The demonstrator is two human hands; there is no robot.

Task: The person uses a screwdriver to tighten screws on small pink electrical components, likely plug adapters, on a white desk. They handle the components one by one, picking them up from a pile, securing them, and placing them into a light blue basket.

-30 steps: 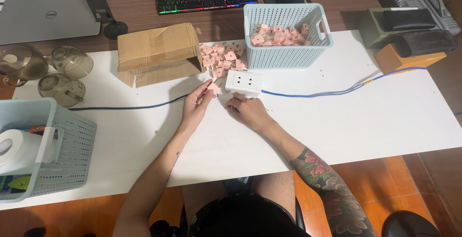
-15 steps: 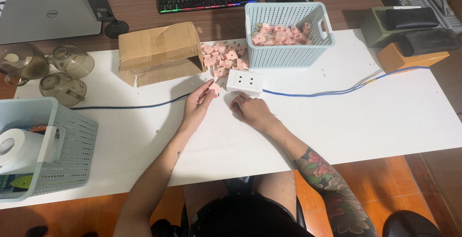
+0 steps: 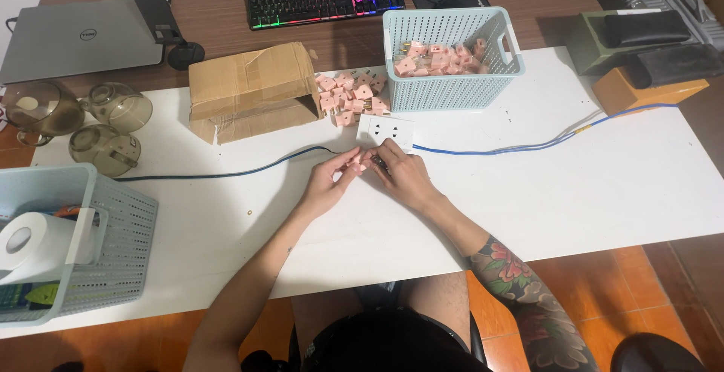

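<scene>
Together, just below the white socket block (image 3: 385,130), our left hand (image 3: 326,183) and right hand (image 3: 400,176) pinch a small pink plug adapter (image 3: 357,160) between closed fingertips.

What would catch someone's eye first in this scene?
The left hand and right hand meet over a small pink adapter at the table's centre, just before a white socket block. Behind it lies a pile of pink adapters, with more in a pale blue basket.

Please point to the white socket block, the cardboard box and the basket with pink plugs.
White socket block (image 3: 386,128), head view, top face.
Cardboard box (image 3: 249,85), head view, top flap.
Basket (image 3: 452,89), head view, front wall.
</scene>
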